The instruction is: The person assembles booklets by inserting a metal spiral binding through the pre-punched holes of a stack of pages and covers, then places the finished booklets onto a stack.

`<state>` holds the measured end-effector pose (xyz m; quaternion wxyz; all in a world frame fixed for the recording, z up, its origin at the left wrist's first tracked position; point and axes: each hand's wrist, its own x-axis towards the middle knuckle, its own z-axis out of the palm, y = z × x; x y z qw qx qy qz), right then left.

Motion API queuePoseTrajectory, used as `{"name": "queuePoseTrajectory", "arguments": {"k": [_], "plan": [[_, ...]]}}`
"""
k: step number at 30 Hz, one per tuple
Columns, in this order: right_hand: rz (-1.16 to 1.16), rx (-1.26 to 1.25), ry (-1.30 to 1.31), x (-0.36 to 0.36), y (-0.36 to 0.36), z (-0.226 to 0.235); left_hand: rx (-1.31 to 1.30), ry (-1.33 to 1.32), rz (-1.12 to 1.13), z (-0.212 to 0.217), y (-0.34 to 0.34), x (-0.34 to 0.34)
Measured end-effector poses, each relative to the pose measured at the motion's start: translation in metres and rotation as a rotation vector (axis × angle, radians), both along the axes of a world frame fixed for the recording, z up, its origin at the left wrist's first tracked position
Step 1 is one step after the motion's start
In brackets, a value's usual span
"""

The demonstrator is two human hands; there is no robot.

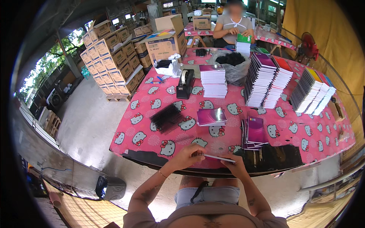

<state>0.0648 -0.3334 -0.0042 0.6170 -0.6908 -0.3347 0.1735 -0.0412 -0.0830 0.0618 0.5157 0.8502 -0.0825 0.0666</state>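
Observation:
A thin notebook (218, 157) is held almost edge-on above the table's near edge. My right hand (235, 164) grips its right end, thumb on top. At the opposite end, the curled fingers of my left hand (189, 156) pinch the notebook's edge; whether a coil is also between them is too small to tell. Black spiral coils (166, 117) lie in a heap beyond my left hand, with a loose coil (178, 141) nearer to it. Straight ahead is a short stack of purple-covered notebooks (211, 116). Coil-bound purple notebooks (257, 130) are piled beyond my right hand.
A tape dispenser (186, 84) and a taller notebook stack (213, 81) stand farther back. Coils fill a plastic bag (230, 64). Tall bound stacks (261, 79) line the right. Across the table, a person (234, 28) handles a green notebook. Cartons (110, 57) rise at left.

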Motion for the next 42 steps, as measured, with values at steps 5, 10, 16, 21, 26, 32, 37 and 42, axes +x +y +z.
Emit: {"name": "queuePoseTrajectory", "arguments": {"k": [5,10,16,21,26,32,37,42], "plan": [[-0.007,-0.004,-0.011,-0.002,0.002,-0.006,-0.068,0.073,0.051,-0.020,0.009,-0.002],[-0.019,0.046,-0.090,-0.001,0.005,-0.002,-0.340,0.215,0.031,-0.018,0.003,0.000],[0.001,-0.034,-0.058,0.000,0.002,0.000,0.007,0.001,0.035,-0.023,0.008,0.004],[-0.006,0.006,-0.042,0.001,0.003,0.000,-0.154,0.119,0.063,-0.020,0.006,0.006],[0.017,-0.008,-0.036,0.001,0.005,0.000,-0.128,0.218,0.026,-0.027,0.016,0.004],[0.024,-0.028,0.001,0.002,0.001,-0.003,-0.170,0.187,-0.047,-0.027,0.016,0.005],[0.023,-0.037,-0.071,0.002,0.004,-0.002,-0.361,0.248,-0.068,-0.028,0.020,0.004],[0.013,0.000,-0.104,0.001,0.002,0.001,0.016,0.043,-0.032,-0.010,0.009,0.001]]}}
